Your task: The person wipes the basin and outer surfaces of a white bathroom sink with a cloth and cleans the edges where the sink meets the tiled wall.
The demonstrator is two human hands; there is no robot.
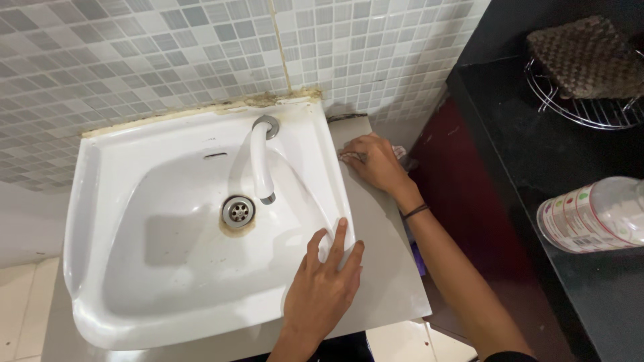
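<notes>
**Two hands at a white washbasin**

The left hand lies flat with fingers spread wide on the front right rim of the washbasin, its fingertips reaching onto the smooth, glossy ceramic of the bowl's inner slope; it holds nothing. The right hand rests palm down on the matte grey countertop just beside the basin's right rear corner, fingers curled over a small pale cloth that peeks out from under them. A thin dark band circles that wrist.

The basin is a rounded rectangle with a thick rolled lip, set into the flat grey slab. A white curved tap spout arches from a metal collar at the back and ends above a round steel drain, which is ringed by a brownish stain. Along the back edge, yellowed, crumbly sealant meets a wall of small square mosaic tiles in grey and white.

To the right stands a dark, polished counter. On it lies a clear plastic bottle on its side with a coloured label, and further back a wire rack carries a brown woven pad with a knobbly texture.
</notes>
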